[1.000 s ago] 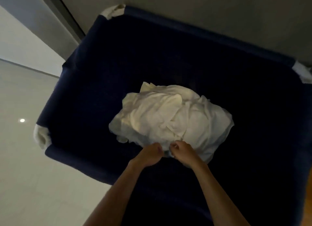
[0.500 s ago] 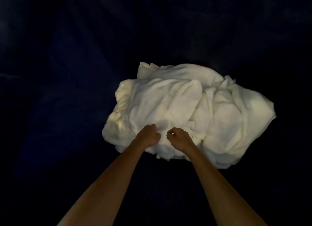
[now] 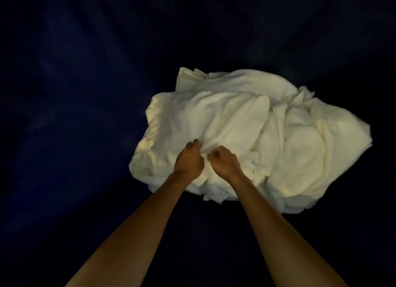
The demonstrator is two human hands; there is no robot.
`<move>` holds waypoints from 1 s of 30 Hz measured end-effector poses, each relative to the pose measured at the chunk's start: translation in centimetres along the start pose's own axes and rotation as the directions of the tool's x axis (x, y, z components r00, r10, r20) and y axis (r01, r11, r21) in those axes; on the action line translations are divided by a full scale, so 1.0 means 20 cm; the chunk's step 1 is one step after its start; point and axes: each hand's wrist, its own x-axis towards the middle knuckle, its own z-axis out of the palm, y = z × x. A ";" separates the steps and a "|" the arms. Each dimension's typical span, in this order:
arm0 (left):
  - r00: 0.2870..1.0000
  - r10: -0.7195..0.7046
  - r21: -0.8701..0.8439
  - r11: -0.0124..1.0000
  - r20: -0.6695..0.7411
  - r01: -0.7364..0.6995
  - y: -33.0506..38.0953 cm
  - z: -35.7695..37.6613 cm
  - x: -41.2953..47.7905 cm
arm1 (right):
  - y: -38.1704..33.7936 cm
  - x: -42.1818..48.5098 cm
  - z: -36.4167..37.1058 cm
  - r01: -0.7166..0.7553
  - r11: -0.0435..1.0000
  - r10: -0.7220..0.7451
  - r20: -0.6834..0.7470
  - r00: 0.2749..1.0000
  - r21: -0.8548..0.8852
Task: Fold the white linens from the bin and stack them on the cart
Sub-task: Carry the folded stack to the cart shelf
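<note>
The linens [image 3: 267, 141] lie in a crumpled white heap on the dark blue floor of the bin [image 3: 75, 93], right of centre. Both hands sit on the heap's near edge, close together but apart. The left hand [image 3: 188, 160] has its fingers curled and pinches a fold of cloth; the right hand [image 3: 225, 161] is curled too — gripping the cloth beneath it. Both bare forearms reach in from below.
</note>
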 end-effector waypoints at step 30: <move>0.918 0.276 -0.108 0.942 -0.285 -0.317 1.06 -0.80 -1.46 | 0.01 -1.67 -0.79 0.472 0.721 -0.269 -0.424 0.865 0.506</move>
